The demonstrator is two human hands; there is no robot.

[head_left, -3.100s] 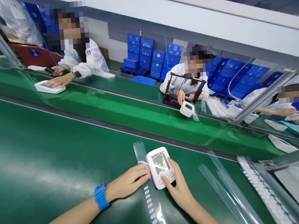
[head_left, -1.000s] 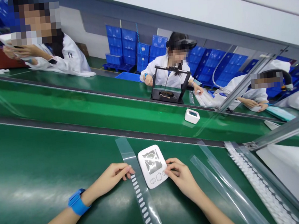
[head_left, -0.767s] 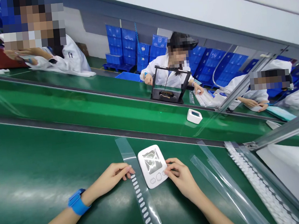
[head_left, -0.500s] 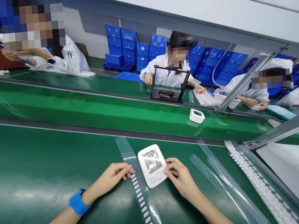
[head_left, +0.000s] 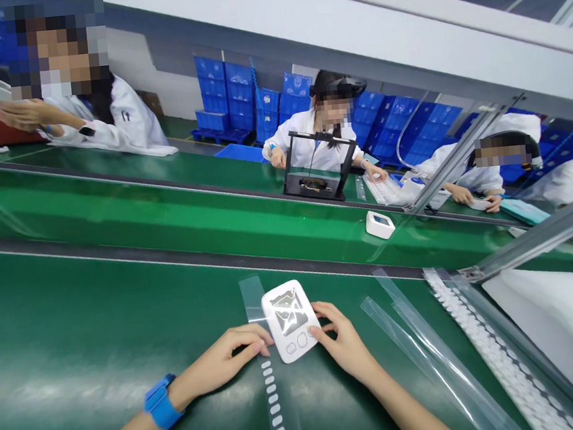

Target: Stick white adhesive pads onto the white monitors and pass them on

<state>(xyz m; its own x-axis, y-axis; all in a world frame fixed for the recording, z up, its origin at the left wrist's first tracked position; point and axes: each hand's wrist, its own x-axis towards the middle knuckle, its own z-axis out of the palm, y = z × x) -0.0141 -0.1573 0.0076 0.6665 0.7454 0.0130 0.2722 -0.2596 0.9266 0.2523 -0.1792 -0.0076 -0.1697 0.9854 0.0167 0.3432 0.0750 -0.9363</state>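
A white device with a film-covered screen and three buttons lies face up on the green mat. My right hand grips its lower right edge, thumb by the buttons. My left hand, a blue band on its wrist, has curled fingers pressed together on a clear strip of white oval stickers, with the fingertips at the device's left edge. The strip runs under the device's left side.
Loose clear strips and a band of white pads lie to the right, beside a metal rail. A second white device sits on the conveyor belt. Beyond it are a black fixture, seated co-workers and blue crates.
My left hand has slid right along the sticker strip up to the device's edge. The device on the conveyor has drifted right. My right hand stays at the device.
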